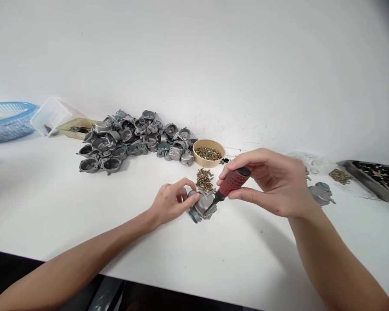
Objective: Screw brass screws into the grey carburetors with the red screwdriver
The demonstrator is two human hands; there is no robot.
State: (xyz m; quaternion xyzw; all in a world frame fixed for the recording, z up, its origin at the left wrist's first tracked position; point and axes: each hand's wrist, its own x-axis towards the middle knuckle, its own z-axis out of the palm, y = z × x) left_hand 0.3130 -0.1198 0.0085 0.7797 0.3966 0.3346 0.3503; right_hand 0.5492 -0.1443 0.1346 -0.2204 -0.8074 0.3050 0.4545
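In the middle of the white table lies a grey metal carburetor (203, 204). My left hand (174, 199) grips its upper left side between thumb and fingers. A screwdriver (234, 182) with a red and black handle is held in my right hand (272, 181), tilted so that its shaft runs down to the left. The tip meets the lower part of the carburetor; the screw head there is too small to make out. Just beyond the carburetor lies a loose heap of brass-coloured screws (205, 179).
A tan bowl of screws (209, 164) stands behind the heap. At left are piled carburetor bodies (113, 144), a yellowish tray (69, 129), a clear bin (53, 112) and a blue basket (11, 125). Rightward lie another carburetor (320, 193), more screws (340, 176) and a metal tray (369, 182).
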